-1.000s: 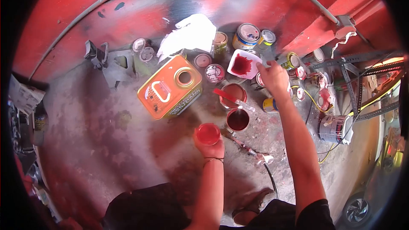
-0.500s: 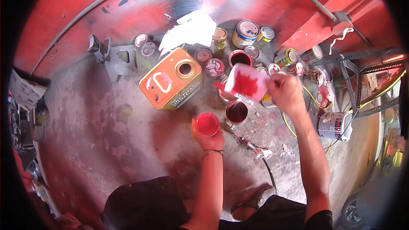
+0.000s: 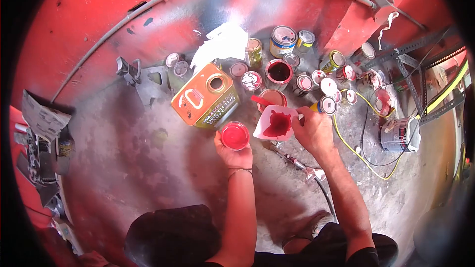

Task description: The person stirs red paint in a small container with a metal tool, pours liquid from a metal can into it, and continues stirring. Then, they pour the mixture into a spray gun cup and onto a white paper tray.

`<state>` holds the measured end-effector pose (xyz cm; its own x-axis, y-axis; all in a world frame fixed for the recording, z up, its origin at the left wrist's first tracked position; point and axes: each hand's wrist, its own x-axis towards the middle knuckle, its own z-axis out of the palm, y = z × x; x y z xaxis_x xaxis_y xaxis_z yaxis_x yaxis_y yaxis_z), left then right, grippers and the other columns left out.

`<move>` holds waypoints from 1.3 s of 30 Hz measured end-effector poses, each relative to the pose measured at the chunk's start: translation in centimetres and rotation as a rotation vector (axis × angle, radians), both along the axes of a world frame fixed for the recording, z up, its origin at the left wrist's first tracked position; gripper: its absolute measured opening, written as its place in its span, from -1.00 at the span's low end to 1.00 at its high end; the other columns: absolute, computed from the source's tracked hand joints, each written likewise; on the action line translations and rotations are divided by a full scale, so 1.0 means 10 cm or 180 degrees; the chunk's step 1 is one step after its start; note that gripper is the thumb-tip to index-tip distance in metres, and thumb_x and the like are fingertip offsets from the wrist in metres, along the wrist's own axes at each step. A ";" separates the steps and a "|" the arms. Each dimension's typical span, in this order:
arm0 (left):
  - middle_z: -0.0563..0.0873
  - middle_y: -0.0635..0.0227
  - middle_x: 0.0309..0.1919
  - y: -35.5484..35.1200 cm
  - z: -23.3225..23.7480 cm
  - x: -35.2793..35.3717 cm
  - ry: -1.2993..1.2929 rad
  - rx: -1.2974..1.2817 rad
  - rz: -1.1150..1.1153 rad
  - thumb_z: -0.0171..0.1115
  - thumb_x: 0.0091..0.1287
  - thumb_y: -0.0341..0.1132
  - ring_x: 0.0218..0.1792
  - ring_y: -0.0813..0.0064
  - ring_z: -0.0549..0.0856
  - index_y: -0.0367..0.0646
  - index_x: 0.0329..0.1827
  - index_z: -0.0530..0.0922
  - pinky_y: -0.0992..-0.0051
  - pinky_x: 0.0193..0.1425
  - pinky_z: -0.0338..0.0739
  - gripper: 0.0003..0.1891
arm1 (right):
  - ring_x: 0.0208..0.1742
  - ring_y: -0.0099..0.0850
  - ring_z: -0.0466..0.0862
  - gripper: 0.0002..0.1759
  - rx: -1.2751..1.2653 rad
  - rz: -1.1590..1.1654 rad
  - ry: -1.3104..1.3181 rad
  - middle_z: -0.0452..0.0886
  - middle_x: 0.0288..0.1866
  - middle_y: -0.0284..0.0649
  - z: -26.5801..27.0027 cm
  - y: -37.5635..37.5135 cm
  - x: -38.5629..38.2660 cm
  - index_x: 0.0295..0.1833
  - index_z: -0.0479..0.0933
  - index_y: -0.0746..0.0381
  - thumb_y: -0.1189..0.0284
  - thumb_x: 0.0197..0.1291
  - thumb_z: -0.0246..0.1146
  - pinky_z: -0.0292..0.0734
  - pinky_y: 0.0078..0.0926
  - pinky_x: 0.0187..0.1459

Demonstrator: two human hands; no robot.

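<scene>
My left hand (image 3: 234,157) is wrapped round a small round cup of red paint (image 3: 235,136), with its open top facing up. My right hand (image 3: 315,131) pinches the edge of a white paper paint strainer (image 3: 262,122), whose middle is stained deep red. The strainer is to the right of the cup and apart from it. Just behind the strainer stands an open can (image 3: 278,97) with a red stick (image 3: 263,100) across its rim. An open can of dark red paint (image 3: 279,71) stands farther back.
A large orange-topped metal can (image 3: 198,96) stands left of the cup. Several paint cans (image 3: 283,39) crowd the floor by the red wall. A hose (image 3: 324,195) lies near my foot, and a yellow cable (image 3: 346,141) loops at the right beside a metal rack (image 3: 413,79).
My right hand has brought the strainer down and nearer to me, over where the dark open can was in sight. The cup is slightly farther left and higher in view.
</scene>
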<state>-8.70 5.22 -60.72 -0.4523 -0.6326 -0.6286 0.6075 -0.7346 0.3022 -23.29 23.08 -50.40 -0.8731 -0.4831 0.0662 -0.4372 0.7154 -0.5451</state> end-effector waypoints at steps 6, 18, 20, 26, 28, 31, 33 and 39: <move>0.94 0.35 0.08 -0.07 -0.02 0.06 0.0717 0.0279 0.0043 0.36 0.64 0.00 0.12 0.29 0.92 -0.09 0.13 0.81 0.18 0.30 0.90 -0.66 | -0.01 0.09 0.92 -0.55 0.0410 0.0004 0.0185 0.91 0.00 0.05 0.11 0.00 0.05 0.21 0.81 0.22 0.15 0.37 0.56 0.83 0.06 0.06; 0.78 0.27 0.45 0.20 0.78 -0.04 0.1206 0.0149 -0.0768 0.01 0.83 0.02 0.49 0.24 0.75 -0.06 0.56 0.62 0.08 0.58 0.68 -0.51 | 0.27 0.01 0.79 0.04 0.0075 0.2669 0.0842 0.74 0.29 -0.08 1.21 -0.57 0.23 0.56 0.61 0.29 0.16 -0.07 0.79 0.68 0.07 0.40; 0.79 0.27 0.46 0.25 0.83 -0.07 0.1337 0.0027 -0.0884 0.02 0.83 -0.01 0.49 0.24 0.75 -0.04 0.56 0.62 0.09 0.58 0.68 -0.54 | 0.21 0.00 0.81 -0.05 0.0086 0.2711 0.0816 0.75 0.22 -0.06 1.27 -0.59 0.18 0.44 0.66 0.31 0.16 -0.09 0.77 0.72 0.02 0.35; 0.78 0.28 0.48 0.54 1.45 -0.27 0.1168 -0.0324 -0.0937 0.03 0.83 -0.04 0.51 0.26 0.73 -0.06 0.56 0.62 0.09 0.64 0.62 -0.54 | 0.05 0.03 0.85 -0.33 0.0038 0.2723 0.0944 0.75 0.02 -0.01 1.82 -0.45 -0.03 0.11 0.69 0.33 0.21 -0.09 0.72 0.81 -0.03 0.10; 0.74 0.24 0.54 0.61 1.71 -0.36 0.0898 -0.0960 -0.0950 0.05 0.80 -0.02 0.58 0.24 0.67 -0.08 0.65 0.56 0.07 0.70 0.55 -0.48 | 0.01 0.07 0.86 -0.36 0.0034 0.2654 0.0971 0.76 -0.01 0.01 2.08 -0.39 -0.14 0.06 0.69 0.35 0.23 -0.10 0.71 0.83 0.00 0.05; 0.64 0.20 0.65 0.40 1.78 -0.45 0.1097 -0.1783 -0.1366 0.11 0.75 0.04 0.70 0.21 0.56 -0.09 0.81 0.40 0.05 0.79 0.45 -0.32 | -0.03 0.13 0.87 -0.41 0.0016 0.2596 0.1208 0.78 -0.04 0.05 2.44 -0.29 -0.32 0.01 0.69 0.36 0.26 -0.10 0.69 0.84 0.07 0.00; 0.57 0.19 0.71 0.01 2.00 -0.44 0.1365 -0.2391 -0.2191 0.22 0.68 0.01 0.76 0.20 0.49 -0.07 0.90 0.27 0.05 0.83 0.39 -0.20 | -0.06 0.12 0.89 -0.47 0.0178 0.2577 0.1296 0.83 -0.10 0.09 2.71 -0.24 -0.43 -0.07 0.74 0.39 0.21 -0.04 0.67 0.85 0.05 0.01; 0.55 0.33 0.69 -0.51 2.99 -0.60 0.0682 -0.4271 -0.4275 0.76 0.24 -0.54 0.73 0.34 0.49 -0.07 0.92 0.21 0.10 0.81 0.42 0.18 | -0.02 0.15 0.87 -0.45 0.0345 0.2476 0.1140 0.82 -0.08 0.07 3.22 -0.15 -0.47 -0.02 0.73 0.37 0.25 -0.07 0.68 0.83 0.08 0.03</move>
<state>-14.68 0.14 -30.79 -0.9799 0.1972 0.0309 0.0182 -0.0657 0.9977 -28.01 21.61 -18.18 -0.2270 -0.9546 0.1931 -0.9568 0.1816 -0.2269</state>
